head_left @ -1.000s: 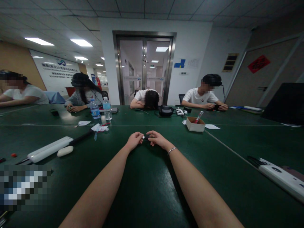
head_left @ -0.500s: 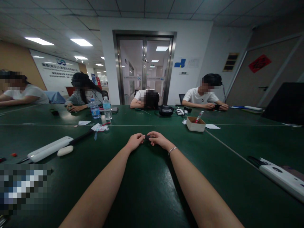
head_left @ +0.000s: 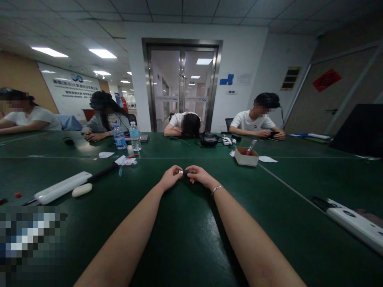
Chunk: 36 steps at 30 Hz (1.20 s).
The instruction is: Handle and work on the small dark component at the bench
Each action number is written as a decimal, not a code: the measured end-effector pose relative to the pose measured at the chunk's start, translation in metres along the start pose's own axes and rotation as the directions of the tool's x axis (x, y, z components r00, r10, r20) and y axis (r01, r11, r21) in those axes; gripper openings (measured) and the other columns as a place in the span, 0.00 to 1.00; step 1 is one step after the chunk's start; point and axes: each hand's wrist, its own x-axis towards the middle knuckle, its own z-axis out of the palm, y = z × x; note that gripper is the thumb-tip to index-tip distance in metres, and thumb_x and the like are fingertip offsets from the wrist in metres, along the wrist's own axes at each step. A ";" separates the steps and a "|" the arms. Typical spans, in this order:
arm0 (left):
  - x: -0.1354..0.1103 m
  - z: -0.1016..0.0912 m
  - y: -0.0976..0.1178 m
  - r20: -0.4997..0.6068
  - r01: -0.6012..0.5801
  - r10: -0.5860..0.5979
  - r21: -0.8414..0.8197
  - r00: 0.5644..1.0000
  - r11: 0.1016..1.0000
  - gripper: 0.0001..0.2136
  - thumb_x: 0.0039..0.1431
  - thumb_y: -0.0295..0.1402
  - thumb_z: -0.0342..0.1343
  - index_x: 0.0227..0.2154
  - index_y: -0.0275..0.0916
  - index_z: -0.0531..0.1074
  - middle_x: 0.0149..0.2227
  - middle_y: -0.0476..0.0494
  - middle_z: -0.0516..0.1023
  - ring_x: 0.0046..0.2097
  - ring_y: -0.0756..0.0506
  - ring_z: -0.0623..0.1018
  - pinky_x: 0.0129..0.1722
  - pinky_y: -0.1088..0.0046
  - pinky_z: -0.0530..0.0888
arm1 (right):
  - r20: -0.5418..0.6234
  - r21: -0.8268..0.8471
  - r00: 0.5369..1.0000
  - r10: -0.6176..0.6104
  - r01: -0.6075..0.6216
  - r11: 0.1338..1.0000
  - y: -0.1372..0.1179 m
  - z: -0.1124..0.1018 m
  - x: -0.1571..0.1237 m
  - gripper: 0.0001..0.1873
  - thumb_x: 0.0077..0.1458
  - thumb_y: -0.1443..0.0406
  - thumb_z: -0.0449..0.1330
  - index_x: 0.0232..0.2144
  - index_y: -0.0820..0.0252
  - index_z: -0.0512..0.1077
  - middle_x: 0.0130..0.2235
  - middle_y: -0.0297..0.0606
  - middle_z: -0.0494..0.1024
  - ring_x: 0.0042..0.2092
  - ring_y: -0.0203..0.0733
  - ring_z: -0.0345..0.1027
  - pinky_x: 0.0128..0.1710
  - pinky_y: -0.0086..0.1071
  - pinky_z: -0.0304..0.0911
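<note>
Both hands meet above the green table, just in front of me. Between the fingertips of my left hand is pinched a small shiny silver piece. My right hand, with a bracelet at the wrist, is closed on a small black piece. The two pieces lie end to end, nearly in line; whether they are joined I cannot tell. Fingers hide most of both, and they are too small to name by kind.
Two water bottles stand ahead to the left, near crumpled paper. A small open box is ahead right. A white power strip lies at right, and a long white device at left. Several people sit across the table.
A silver piece now shows at my left fingertips, where mainly the black piece was visible before. The left fingers have shifted slightly; my right hand is nearly still.
</note>
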 end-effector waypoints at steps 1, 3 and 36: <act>0.000 0.000 0.000 0.007 0.008 -0.008 -0.013 1.000 1.000 0.11 0.49 0.36 0.55 0.35 0.37 0.67 0.28 0.47 0.72 0.31 0.50 0.72 0.32 0.74 0.68 | -0.005 0.000 1.000 0.004 -0.004 1.000 0.000 0.000 0.000 0.14 0.47 0.76 0.58 0.38 0.63 0.67 0.29 0.33 0.71 0.21 0.27 0.64 0.19 0.21 0.63; 0.000 0.000 0.001 0.011 0.028 -0.028 -0.001 1.000 1.000 0.11 0.50 0.37 0.54 0.35 0.36 0.67 0.28 0.47 0.72 0.31 0.49 0.72 0.33 0.73 0.68 | -0.012 -0.001 1.000 0.009 -0.009 1.000 0.000 0.000 0.000 0.13 0.47 0.76 0.58 0.38 0.63 0.67 0.29 0.33 0.71 0.22 0.27 0.64 0.20 0.21 0.63; 0.002 -0.003 -0.004 -0.014 -0.002 0.002 0.038 1.000 0.999 0.13 0.54 0.39 0.50 0.39 0.38 0.69 0.30 0.47 0.70 0.30 0.50 0.71 0.30 0.75 0.69 | 0.014 0.023 1.000 0.017 -0.017 1.000 -0.004 0.002 -0.003 0.13 0.47 0.75 0.59 0.38 0.63 0.68 0.27 0.31 0.70 0.22 0.27 0.64 0.20 0.21 0.63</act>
